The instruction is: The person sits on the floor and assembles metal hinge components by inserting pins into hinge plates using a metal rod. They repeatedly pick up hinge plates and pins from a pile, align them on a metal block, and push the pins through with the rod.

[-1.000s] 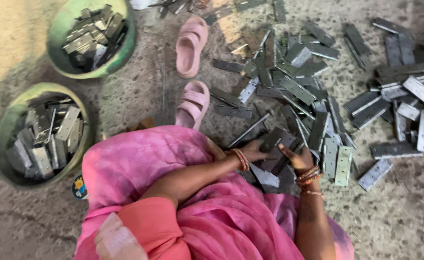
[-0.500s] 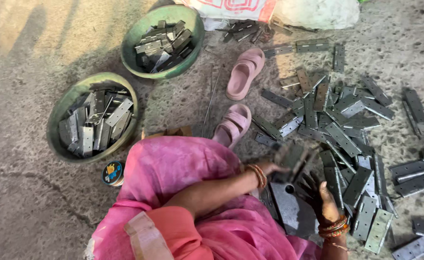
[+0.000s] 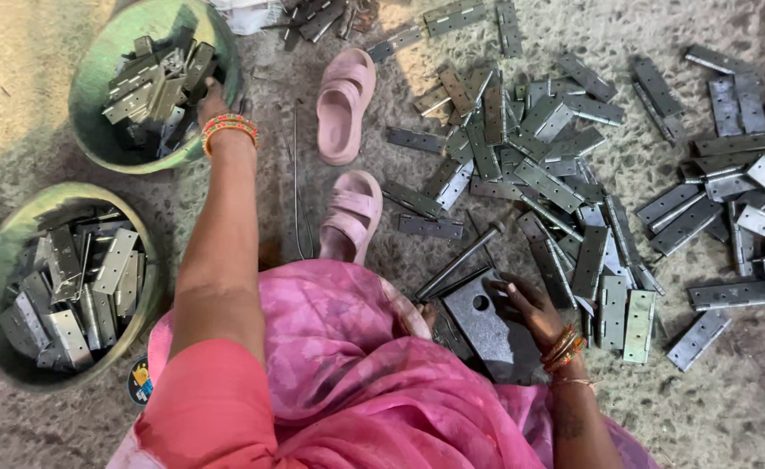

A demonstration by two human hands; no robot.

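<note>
Near bowl (image 3: 0,260): a green bowl at the far left, well filled with grey metal hinges lying loosely on each other.

Far bowl (image 3: 96,104): a second green bowl beyond it, also holding a good heap of hinges.

Left hand (image 3: 211,102): stretched out to the far bowl's right rim, at the edge of the heap there. The fingers are over the rim and hidden among the metal, so I cannot tell whether they are apart or closed on a hinge.

Sandals (image 3: 345,104): two pink ones lie on the floor between the bowls and the scattered metal.

Flat plate (image 3: 485,323): a grey metal plate with a round hole, lying in front of the person's pink clothing; a thin metal rod (image 3: 456,260) rests slanting just beside it.

Right hand (image 3: 530,308): resting on the plate's right edge, fingers bent and close together on the metal, pressing rather than gripping anything, as far as I can see.

Loose hinges (image 3: 573,191): a broad scatter across the floor to the right.

Progress: I judge it about midway, with both bowls well stocked yet a great many hinges left on the floor.
</note>
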